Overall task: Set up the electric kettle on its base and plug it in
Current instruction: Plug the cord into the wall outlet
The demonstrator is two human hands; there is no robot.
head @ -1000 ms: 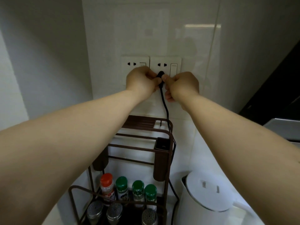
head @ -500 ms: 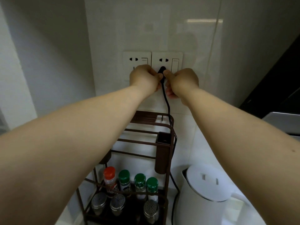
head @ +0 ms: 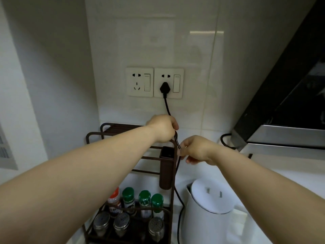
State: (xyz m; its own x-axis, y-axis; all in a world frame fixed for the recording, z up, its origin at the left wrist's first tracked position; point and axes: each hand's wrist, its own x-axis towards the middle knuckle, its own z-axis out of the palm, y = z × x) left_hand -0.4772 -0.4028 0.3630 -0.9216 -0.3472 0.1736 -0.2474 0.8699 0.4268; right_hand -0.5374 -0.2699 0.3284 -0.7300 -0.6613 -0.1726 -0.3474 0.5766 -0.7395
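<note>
You are gripping the cord (head: 167,107) in your left hand (head: 162,128) and pinching it lower with your right hand (head: 195,149); it is running upward to the plug (head: 164,88) seated in the socket (head: 168,83), downward beside the kettle (head: 209,211).

Arms: two bare forearms, no sleeves in view.
Left hand (head: 162,128): bare; no ring, watch or glove visible.
Right hand (head: 197,149): bare; likewise unadorned, wrist uncovered.
</note>
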